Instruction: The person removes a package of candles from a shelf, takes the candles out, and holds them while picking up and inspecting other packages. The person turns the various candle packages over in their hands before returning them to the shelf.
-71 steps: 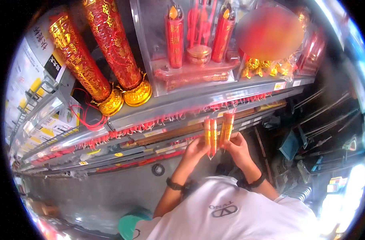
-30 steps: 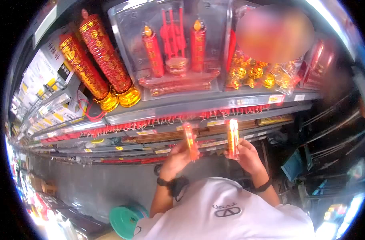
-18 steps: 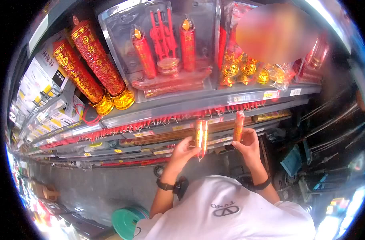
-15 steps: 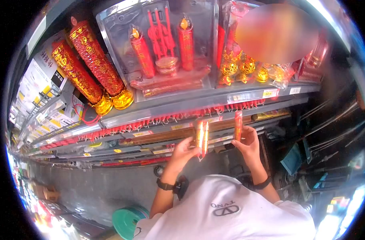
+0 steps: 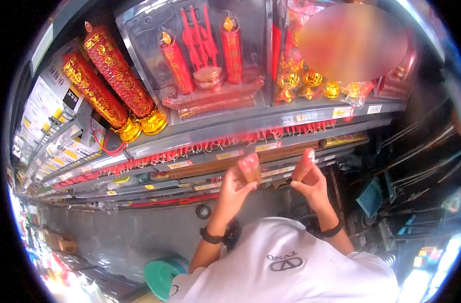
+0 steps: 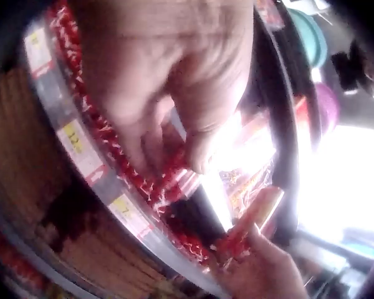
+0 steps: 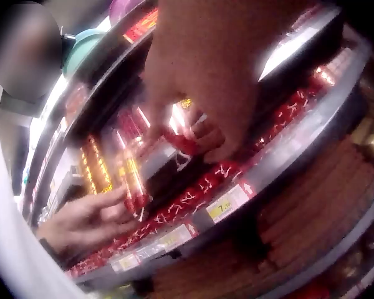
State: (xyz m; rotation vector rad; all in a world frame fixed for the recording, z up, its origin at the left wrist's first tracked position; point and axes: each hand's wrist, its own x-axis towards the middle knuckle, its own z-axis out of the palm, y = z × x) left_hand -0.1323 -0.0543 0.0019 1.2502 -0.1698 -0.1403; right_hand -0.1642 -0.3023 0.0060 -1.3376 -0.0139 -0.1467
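Observation:
My left hand (image 5: pixel 229 196) pinches a small pack of red candles (image 5: pixel 249 168) between thumb and fingers, in front of the shelf. In the right wrist view this pack (image 7: pixel 133 176) shows a pair of candles with gold print, side by side in shiny clear wrap, with a white wick at the end. My right hand (image 5: pixel 316 192) pinches a similar red candle pack (image 5: pixel 304 164), tilted and a short way to the right of the first. The left wrist view shows that second pack (image 6: pixel 267 204) over the thumb. Fingers hide part of each pack.
Above stand two tall red-and-gold candles (image 5: pixel 122 73), a boxed candle set (image 5: pixel 208 78) and bagged gold ornaments (image 5: pixel 311 78). Rows of red candles with white wicks (image 5: pixel 190 147) line the shelf below, over brown bundles (image 5: pixel 205 170). A green basin (image 5: pixel 162 275) is at lower left.
Both hands first held their packs close together, then moved apart. Since half a second ago both packs have tipped, the left one showing its end more. The view has shifted slightly.

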